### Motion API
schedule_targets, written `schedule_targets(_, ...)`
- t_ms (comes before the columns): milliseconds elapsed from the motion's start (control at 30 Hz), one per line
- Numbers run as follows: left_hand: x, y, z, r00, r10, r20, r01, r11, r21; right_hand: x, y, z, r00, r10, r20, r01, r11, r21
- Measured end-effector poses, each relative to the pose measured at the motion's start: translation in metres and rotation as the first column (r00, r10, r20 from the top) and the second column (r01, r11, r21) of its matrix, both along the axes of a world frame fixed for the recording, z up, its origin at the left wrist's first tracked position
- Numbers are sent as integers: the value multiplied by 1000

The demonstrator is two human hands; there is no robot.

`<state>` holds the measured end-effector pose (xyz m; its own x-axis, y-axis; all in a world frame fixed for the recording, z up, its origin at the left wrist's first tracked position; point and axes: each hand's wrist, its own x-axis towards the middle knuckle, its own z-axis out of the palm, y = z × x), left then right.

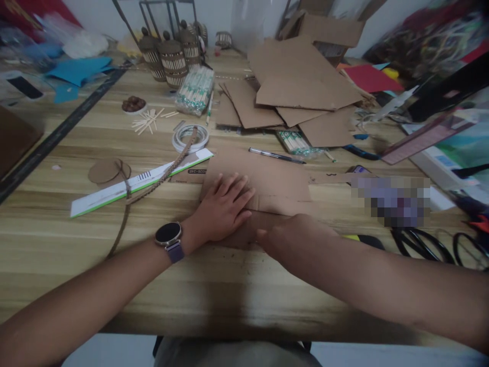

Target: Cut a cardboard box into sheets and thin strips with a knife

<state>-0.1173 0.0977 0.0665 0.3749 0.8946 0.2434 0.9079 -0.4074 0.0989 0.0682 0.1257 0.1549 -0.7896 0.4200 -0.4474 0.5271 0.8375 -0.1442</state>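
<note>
My left hand [225, 206] lies flat with fingers spread on a brown cardboard sheet [275, 176], pressing it against the table. My right hand [286, 235] is curled at the near right part of the cardboard, its thumb pointing left. Its other fingers are mostly hidden behind the hand, and whatever they hold cannot be made out. A dark line runs across the cardboard just left of the right hand. On the far part of the sheet rests a pen [277, 155].
Cardboard pieces [301, 76] are piled at the back. To the left lie a white-and-green strip [99, 200], a tape roll [179, 137], cardboard discs [105, 171] and small sticks [147, 121]. A yellow-and-black object [369, 240] sits beyond my right forearm, near black cables [420, 247].
</note>
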Motion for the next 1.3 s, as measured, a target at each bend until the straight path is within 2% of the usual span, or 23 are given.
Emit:
schedule_targets(100,0,0,0,1000,-3,-4,3,1000,4,5,0,0,978,86,190,-105,990,93)
schedule_targets(133,0,-1,1,1000,-2,-6,2,1000,7,7,0,1,974,105,203,-129,986,109)
schedule_targets(300,0,-1,2,1000,-9,-14,9,1000,5,16,-3,2,966,164,200,-202,962,185)
schedule_targets(533,0,-1,2,1000,-10,-14,10,1000,15,25,-1,-1,961,185,204,-232,943,237)
schedule_targets(733,0,-1,1,1000,-11,-14,11,1000,18,29,-2,3,970,186,158,-232,902,364)
schedule_targets(800,-1,-1,1,1000,-9,-16,9,1000,17,31,-3,4,968,200,153,-243,897,370)
schedule_targets(967,-1,0,1,1000,-5,-13,5,1000,8,39,0,0,979,126,158,-171,933,317)
schedule_targets(1100,0,0,2,1000,-4,-18,4,1000,-2,49,4,-2,984,123,131,-159,936,313)
schedule_targets(1300,0,0,3,1000,-4,-25,5,1000,6,59,6,0,977,74,200,-130,949,286)
